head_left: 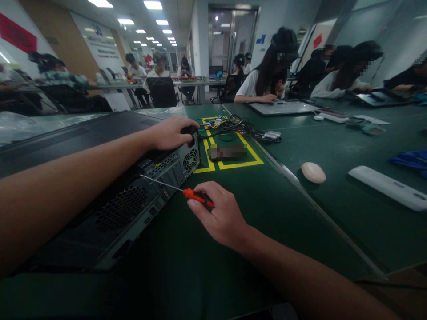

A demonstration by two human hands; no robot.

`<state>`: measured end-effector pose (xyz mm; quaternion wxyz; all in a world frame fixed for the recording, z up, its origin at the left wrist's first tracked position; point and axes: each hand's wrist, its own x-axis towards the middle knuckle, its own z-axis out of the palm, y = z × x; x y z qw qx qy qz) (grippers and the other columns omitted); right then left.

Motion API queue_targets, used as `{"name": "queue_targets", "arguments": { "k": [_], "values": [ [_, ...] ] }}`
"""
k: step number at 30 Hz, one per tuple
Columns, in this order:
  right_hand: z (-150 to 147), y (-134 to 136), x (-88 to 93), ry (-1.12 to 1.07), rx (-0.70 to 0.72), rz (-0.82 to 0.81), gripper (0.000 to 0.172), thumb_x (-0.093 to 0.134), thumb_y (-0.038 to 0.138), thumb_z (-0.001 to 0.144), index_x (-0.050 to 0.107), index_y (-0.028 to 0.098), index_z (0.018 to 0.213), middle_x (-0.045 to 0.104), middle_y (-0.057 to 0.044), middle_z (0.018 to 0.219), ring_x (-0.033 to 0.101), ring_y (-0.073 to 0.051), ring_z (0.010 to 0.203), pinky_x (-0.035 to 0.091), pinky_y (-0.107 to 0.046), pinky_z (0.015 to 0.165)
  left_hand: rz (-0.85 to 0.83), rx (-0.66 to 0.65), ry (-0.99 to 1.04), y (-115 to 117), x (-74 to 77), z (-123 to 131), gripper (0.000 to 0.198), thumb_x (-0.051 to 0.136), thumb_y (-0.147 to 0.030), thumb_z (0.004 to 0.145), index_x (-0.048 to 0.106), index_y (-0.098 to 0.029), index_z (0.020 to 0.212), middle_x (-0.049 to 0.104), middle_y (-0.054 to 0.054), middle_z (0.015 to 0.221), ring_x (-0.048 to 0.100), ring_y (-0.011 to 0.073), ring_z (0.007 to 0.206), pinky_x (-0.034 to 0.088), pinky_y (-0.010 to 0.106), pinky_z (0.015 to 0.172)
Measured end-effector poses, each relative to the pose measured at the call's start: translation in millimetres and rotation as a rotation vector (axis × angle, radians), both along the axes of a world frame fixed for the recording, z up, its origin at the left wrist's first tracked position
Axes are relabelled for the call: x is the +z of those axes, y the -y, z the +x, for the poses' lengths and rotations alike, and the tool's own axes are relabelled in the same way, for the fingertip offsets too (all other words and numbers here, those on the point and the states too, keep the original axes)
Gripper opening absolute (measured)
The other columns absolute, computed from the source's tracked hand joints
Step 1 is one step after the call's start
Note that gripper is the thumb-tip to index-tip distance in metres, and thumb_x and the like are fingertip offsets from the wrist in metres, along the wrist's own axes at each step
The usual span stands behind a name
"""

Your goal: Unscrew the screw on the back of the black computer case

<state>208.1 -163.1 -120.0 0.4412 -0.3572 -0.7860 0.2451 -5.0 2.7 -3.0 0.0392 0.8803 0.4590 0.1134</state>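
A black computer case (pixel 123 200) lies at the left, its rear panel with vent holes, ports and a round fan grille facing the near right. My left hand (pixel 171 133) is at the case's far rear corner, thumb and fingers around a small black part that I cannot make out. In my right hand (pixel 218 211) is a screwdriver (pixel 193 194) with a red and black handle. Its long thin shaft points left across the rear panel, the tip near the panel's upper edge; contact cannot be made out.
Yellow tape (pixel 242 165) marks the green table (pixel 267 213), with a dark blurred object and tangled cables (pixel 236 125) there. Right of a metal seam lie a pale rounded object (pixel 313 172) and a long white device (pixel 387 186). Several people work beyond, one at a flat panel (pixel 283 108).
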Motion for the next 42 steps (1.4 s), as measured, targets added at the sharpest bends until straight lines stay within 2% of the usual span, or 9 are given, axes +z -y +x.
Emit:
{"name": "queue_targets", "arguments": {
  "k": [7, 11, 14, 18, 42],
  "values": [
    [-0.9, -1.9, -1.5, -0.012, 0.019, -0.002, 0.026, 0.056, 0.037, 0.111, 0.076, 0.021, 0.112, 0.072, -0.005, 0.097, 0.065, -0.019, 0.083, 0.050, -0.034, 0.076, -0.011, -0.001, 0.014, 1.1, 0.9, 0.7, 0.074, 0.055, -0.042, 0.080, 0.068, -0.024, 0.150, 0.073, 0.012, 0.146, 0.065, 0.0344, 0.137, 0.044, 0.050, 0.121],
    [-2.7, -1.6, -3.0, -0.034, 0.032, -0.038, 0.023, 0.067, 0.039, 0.104, 0.069, 0.022, 0.121, 0.075, -0.005, 0.104, 0.069, -0.021, 0.087, 0.054, -0.035, 0.081, -0.008, 0.005, 0.009, 2.3, 1.2, 0.7, 0.074, 0.055, -0.043, 0.080, 0.068, -0.025, 0.150, 0.074, 0.012, 0.145, 0.065, 0.0347, 0.136, 0.044, 0.051, 0.122],
    [-2.9, -1.9, -4.0, -0.027, 0.037, -0.051, 0.022, 0.072, 0.031, 0.098, 0.064, 0.024, 0.117, 0.076, -0.005, 0.108, 0.070, -0.021, 0.090, 0.055, -0.037, 0.084, -0.011, 0.004, -0.003, 1.6, 1.0, 0.3, 0.074, 0.054, -0.044, 0.081, 0.067, -0.023, 0.151, 0.073, 0.013, 0.146, 0.065, 0.0347, 0.136, 0.045, 0.049, 0.121],
    [-3.1, -3.3, -7.2, -0.012, 0.052, -0.052, 0.011, 0.064, 0.025, 0.102, 0.063, 0.025, 0.113, 0.075, -0.005, 0.108, 0.070, -0.021, 0.091, 0.054, -0.036, 0.083, -0.009, 0.015, -0.011, 1.3, 1.4, 0.4, 0.076, 0.054, -0.044, 0.081, 0.066, -0.023, 0.152, 0.073, 0.012, 0.145, 0.066, 0.0352, 0.133, 0.047, 0.048, 0.118],
    [-2.5, -3.2, -6.5, -0.023, 0.054, -0.047, 0.010, 0.065, 0.028, 0.103, 0.063, 0.026, 0.113, 0.075, -0.005, 0.110, 0.071, -0.021, 0.093, 0.056, -0.036, 0.085, 0.006, 0.024, -0.006, -0.9, -0.9, -0.3, 0.074, 0.054, -0.045, 0.081, 0.067, -0.026, 0.151, 0.073, 0.010, 0.144, 0.065, 0.0351, 0.133, 0.045, 0.048, 0.120]
  ]
}}
